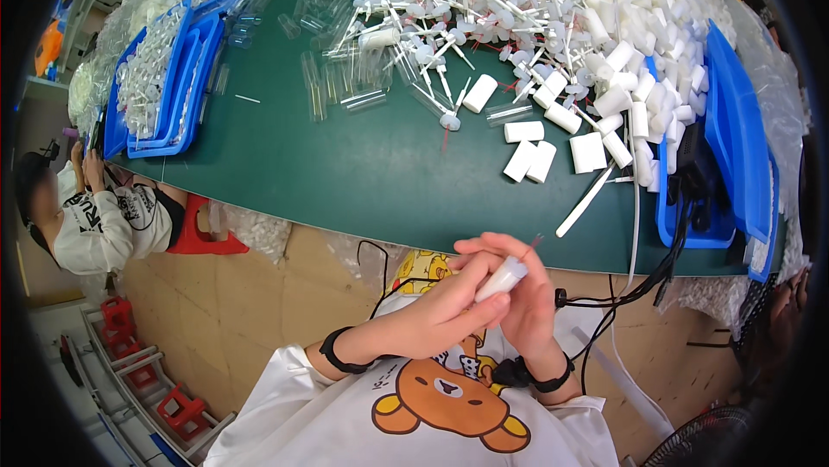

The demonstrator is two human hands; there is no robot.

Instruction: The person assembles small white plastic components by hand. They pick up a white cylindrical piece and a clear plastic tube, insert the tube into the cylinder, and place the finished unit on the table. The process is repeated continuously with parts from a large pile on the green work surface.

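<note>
In front of my chest, just off the table's near edge, both hands meet around a small white cylinder (496,282). Its upper-right end looks cloudy and translucent, and a thin reddish strand sticks out there. My left hand (449,304) grips it between thumb and fingers. My right hand (533,304) curls round its far side, the fingers reaching behind it toward the left hand; part of their contact is hidden. On the table nearest my hands are a slim white stick (585,204) and several loose white cylinders (541,162).
The green table (285,165) bears a big heap of white sticks with translucent caps (440,9), clear tubes (313,87) and piled white cylinders (648,104). Blue bins (738,139) stand right, blue trays (194,91) left. Black cables (661,273) hang right. Another person (104,216) sits left.
</note>
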